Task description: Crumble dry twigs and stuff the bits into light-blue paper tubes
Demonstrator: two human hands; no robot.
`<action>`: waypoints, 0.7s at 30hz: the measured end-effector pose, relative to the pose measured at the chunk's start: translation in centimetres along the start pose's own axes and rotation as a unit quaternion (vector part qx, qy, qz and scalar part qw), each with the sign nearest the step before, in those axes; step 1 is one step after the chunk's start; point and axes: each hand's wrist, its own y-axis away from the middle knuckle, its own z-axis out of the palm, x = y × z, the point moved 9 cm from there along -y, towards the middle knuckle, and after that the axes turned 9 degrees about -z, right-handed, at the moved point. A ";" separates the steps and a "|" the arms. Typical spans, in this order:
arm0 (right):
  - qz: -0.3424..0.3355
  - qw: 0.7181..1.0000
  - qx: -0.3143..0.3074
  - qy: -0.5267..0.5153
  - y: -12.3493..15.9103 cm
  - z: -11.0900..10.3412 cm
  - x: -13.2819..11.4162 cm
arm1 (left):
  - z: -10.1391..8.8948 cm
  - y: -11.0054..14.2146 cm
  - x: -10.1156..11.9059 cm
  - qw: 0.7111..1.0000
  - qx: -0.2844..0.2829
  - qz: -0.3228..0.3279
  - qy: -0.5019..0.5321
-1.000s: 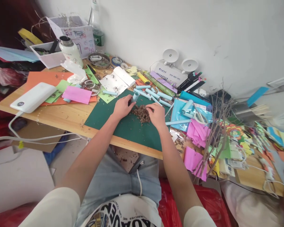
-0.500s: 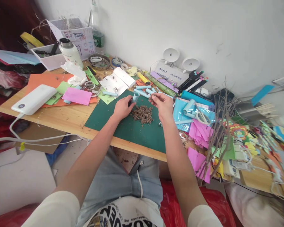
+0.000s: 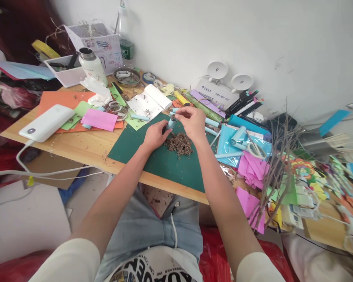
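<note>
My left hand (image 3: 155, 135) is closed round a small light-blue paper tube (image 3: 171, 123), held upright over the green mat (image 3: 153, 161). At the tube's top opening is my right hand (image 3: 191, 120), its thumb and fingers pinched on a bit of brown dried plant matter. Most of that pinch is hidden by the fingers. Just below both hands lies a loose pile of brown dried plant bits (image 3: 179, 144). More light-blue paper tubes (image 3: 212, 122) lie behind and beside my right hand.
White-handled scissors (image 3: 255, 149) rest on a blue packet at right, near pink paper (image 3: 253, 169) and upright dry twigs (image 3: 278, 156). At left are a white power bank (image 3: 46, 123), a pink sheet (image 3: 99, 119) and a white bottle (image 3: 92, 67). A white router (image 3: 216, 93) stands at the wall.
My right hand has moved left from beside the pile to the tube's top, fingers still pinched. My left hand keeps holding the tube. The view has shifted slightly.
</note>
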 end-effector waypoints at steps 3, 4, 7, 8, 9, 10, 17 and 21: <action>-0.004 1.000 0.003 0.007 0.3 -0.1 -0.1 | 0.0 0.0 0.0 1.000 0.003 0.006 0.005; -0.006 1.000 0.002 0.010 0.4 -0.1 -0.2 | 0.0 0.0 0.0 1.000 0.004 0.006 0.007; -0.016 0.999 -0.014 0.026 0.5 0.1 -0.3 | 0.0 0.0 0.0 1.000 0.004 0.003 0.005; -0.021 0.999 -0.020 0.036 0.5 0.2 -0.3 | 0.0 0.0 0.0 1.000 0.004 0.002 0.003; -0.027 0.998 -0.024 0.050 0.5 0.3 -0.3 | 0.0 0.0 0.0 1.000 0.004 0.003 0.002; -0.034 0.997 -0.025 0.063 0.4 0.3 -0.2 | 0.0 0.0 0.0 1.000 0.004 0.003 0.002; -0.048 0.997 0.001 0.065 1.6 -0.7 1.1 | 0.0 -0.1 0.0 1.000 0.003 -0.002 -0.001; -0.111 0.978 -0.060 0.165 2.4 0.5 -0.7 | 0.0 -0.1 0.1 1.000 0.007 0.004 0.003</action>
